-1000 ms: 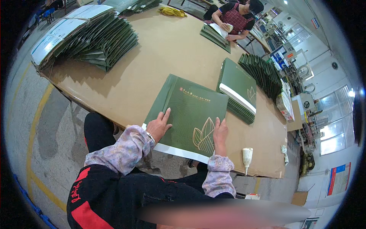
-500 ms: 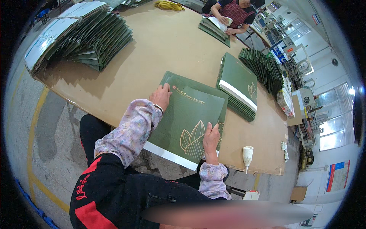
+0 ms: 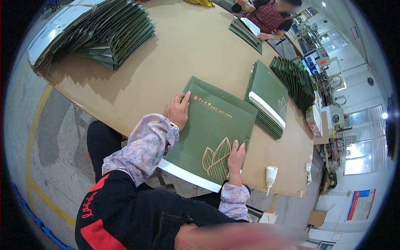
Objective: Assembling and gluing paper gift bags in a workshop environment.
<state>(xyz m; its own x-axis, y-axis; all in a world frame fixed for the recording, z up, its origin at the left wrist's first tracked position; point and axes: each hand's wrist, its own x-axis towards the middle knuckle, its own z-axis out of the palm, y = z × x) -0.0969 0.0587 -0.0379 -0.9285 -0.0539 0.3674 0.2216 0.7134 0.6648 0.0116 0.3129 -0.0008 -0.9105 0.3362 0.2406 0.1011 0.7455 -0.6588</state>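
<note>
A flat green paper bag (image 3: 208, 137), printed with gold leaf outlines and edged by a white strip, lies at the table's near edge and overhangs it. My left hand (image 3: 178, 110) grips its left edge near the upper corner, fingers on the top face. On the opposite edge, my right hand (image 3: 236, 160) holds the bag, thumb on top and the other fingers mostly hidden. A second green layer shows slightly offset along the far edge. To the right lies a neat stack of similar green bags (image 3: 268, 93) with a white strip facing me.
A white squeeze bottle (image 3: 271, 177) lies near the right corner of the brown table (image 3: 183, 46). Fanned green bags stand at far left (image 3: 121, 37) and far right (image 3: 293, 81). Across the table, a person (image 3: 268, 18) in a checked apron sits by more green bags (image 3: 246, 35).
The front and back layers have shifted against each other; the offset now shows along the far edge. Both hands still hold the bag. The person opposite has raised one hand.
</note>
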